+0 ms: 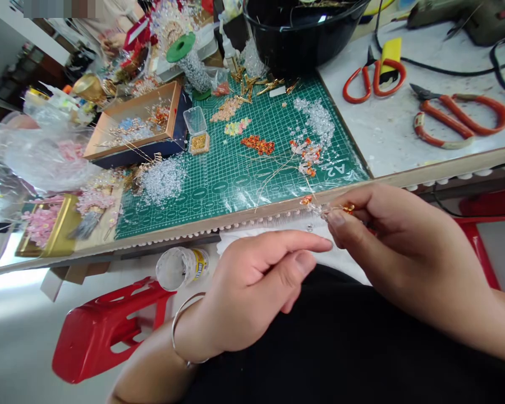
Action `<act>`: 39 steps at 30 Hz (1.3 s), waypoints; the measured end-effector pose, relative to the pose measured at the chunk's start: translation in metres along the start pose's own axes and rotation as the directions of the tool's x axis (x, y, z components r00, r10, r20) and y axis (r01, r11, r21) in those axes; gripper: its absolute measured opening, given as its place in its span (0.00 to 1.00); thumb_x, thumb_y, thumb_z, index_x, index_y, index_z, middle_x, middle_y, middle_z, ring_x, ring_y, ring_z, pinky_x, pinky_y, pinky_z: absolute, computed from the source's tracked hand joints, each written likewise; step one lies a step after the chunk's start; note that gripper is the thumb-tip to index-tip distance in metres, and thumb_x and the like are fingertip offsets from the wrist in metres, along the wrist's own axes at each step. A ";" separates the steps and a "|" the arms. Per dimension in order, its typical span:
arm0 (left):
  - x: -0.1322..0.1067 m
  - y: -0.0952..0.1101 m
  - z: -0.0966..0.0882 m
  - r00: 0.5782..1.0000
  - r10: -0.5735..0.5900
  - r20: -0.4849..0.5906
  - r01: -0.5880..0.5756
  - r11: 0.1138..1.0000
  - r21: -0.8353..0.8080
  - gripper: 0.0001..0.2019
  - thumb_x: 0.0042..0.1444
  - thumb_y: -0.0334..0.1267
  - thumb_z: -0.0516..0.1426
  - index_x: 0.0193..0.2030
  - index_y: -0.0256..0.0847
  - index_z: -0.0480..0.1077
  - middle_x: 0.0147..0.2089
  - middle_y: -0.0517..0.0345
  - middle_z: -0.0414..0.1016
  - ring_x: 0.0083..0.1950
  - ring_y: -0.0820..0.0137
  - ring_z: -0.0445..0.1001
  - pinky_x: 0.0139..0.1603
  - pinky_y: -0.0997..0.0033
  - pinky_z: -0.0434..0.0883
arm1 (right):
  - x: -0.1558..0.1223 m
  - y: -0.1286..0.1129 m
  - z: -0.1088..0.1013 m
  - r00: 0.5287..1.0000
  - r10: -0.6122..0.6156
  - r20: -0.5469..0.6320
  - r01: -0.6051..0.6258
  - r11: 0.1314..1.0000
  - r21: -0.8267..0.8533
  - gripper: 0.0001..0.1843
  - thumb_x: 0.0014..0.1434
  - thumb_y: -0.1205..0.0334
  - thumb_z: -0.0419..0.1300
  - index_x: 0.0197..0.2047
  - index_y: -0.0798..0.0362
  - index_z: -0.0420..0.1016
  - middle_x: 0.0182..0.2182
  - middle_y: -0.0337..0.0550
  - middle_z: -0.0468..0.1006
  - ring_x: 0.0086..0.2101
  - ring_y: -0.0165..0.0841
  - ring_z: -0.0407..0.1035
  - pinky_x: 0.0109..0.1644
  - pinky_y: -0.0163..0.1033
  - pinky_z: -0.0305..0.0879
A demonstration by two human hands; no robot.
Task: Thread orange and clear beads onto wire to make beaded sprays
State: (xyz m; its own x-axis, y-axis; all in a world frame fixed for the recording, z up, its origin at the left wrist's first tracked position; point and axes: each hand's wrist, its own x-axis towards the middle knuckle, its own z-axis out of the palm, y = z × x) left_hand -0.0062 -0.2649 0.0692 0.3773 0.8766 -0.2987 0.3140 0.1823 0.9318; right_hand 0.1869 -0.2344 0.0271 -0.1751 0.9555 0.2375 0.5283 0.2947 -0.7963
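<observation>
My right hand [387,247] is closed in a pinch on a thin wire strung with clear and orange beads [320,206], held just below the table's front edge. My left hand [256,286] is beside it, fingers curled, the forefinger stretched out and its tip touching the right thumb; whether it grips the wire is hidden. More beaded wire [305,154] lies on the green cutting mat [235,174] just above my hands. A bangle sits on my left wrist.
Piles of clear beads [162,179], orange beads [257,145] and pink beads lie on the mat. A box [134,126], a black bowl [298,28], orange-handled scissors [372,76] and pliers [458,115] stand behind. A red stool [105,331] and a small jar [180,268] are low left.
</observation>
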 end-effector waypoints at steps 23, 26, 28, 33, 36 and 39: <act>0.035 -0.047 0.003 0.995 -0.096 -0.025 0.079 0.923 -0.376 0.14 0.62 0.49 0.62 0.44 0.41 0.68 0.19 0.72 0.58 0.19 0.79 0.58 0.21 0.79 0.55 | -0.007 0.006 -0.008 0.808 0.223 0.545 -0.556 0.593 0.582 0.17 0.63 0.46 0.65 0.33 0.52 0.75 0.23 0.33 0.63 0.23 0.25 0.51 0.23 0.33 0.47; 0.039 -0.050 0.003 0.976 -0.157 0.148 0.205 0.890 -0.408 0.14 0.60 0.48 0.62 0.39 0.40 0.69 0.20 0.71 0.60 0.18 0.81 0.55 0.19 0.80 0.51 | -0.007 0.005 -0.008 0.790 0.193 0.582 -0.570 0.583 0.580 0.18 0.63 0.46 0.65 0.31 0.52 0.74 0.23 0.33 0.63 0.24 0.26 0.52 0.25 0.33 0.49; 0.042 -0.053 0.005 0.968 -0.169 0.184 0.231 0.887 -0.400 0.13 0.60 0.48 0.60 0.38 0.40 0.68 0.20 0.71 0.59 0.17 0.82 0.52 0.18 0.79 0.50 | -0.008 0.006 -0.008 0.784 0.168 0.597 -0.566 0.588 0.577 0.18 0.63 0.46 0.65 0.31 0.51 0.73 0.23 0.33 0.63 0.24 0.27 0.53 0.26 0.33 0.51; 0.045 -0.058 0.009 0.978 -0.157 0.140 0.196 0.922 -0.334 0.11 0.62 0.47 0.57 0.36 0.43 0.63 0.20 0.71 0.55 0.17 0.81 0.51 0.18 0.79 0.53 | -0.006 0.004 -0.007 0.752 0.094 0.653 -0.540 0.657 0.527 0.15 0.66 0.49 0.62 0.32 0.50 0.73 0.24 0.32 0.61 0.25 0.27 0.52 0.27 0.34 0.51; 0.045 -0.057 0.005 0.993 -0.088 0.083 0.112 0.930 -0.351 0.15 0.59 0.49 0.62 0.36 0.44 0.63 0.19 0.72 0.56 0.17 0.80 0.54 0.19 0.79 0.55 | -0.004 0.001 -0.007 0.681 0.093 0.726 -0.553 0.716 0.426 0.16 0.66 0.50 0.60 0.30 0.51 0.71 0.23 0.32 0.59 0.24 0.27 0.50 0.26 0.34 0.49; 0.042 -0.053 -0.004 0.999 0.039 -0.035 -0.046 0.966 -0.253 0.16 0.57 0.49 0.65 0.35 0.44 0.63 0.17 0.73 0.55 0.17 0.79 0.52 0.18 0.78 0.54 | -0.003 -0.001 -0.008 0.618 0.108 0.779 -0.567 0.747 0.347 0.15 0.64 0.51 0.60 0.29 0.51 0.68 0.23 0.31 0.59 0.23 0.27 0.50 0.24 0.33 0.48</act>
State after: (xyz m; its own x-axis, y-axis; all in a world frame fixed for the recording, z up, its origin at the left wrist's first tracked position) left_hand -0.0105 -0.2362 0.0079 0.3586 0.8980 -0.2550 0.0653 0.2484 0.9665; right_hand 0.1940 -0.2377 0.0317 -0.6985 0.6111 -0.3723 0.2059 -0.3267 -0.9224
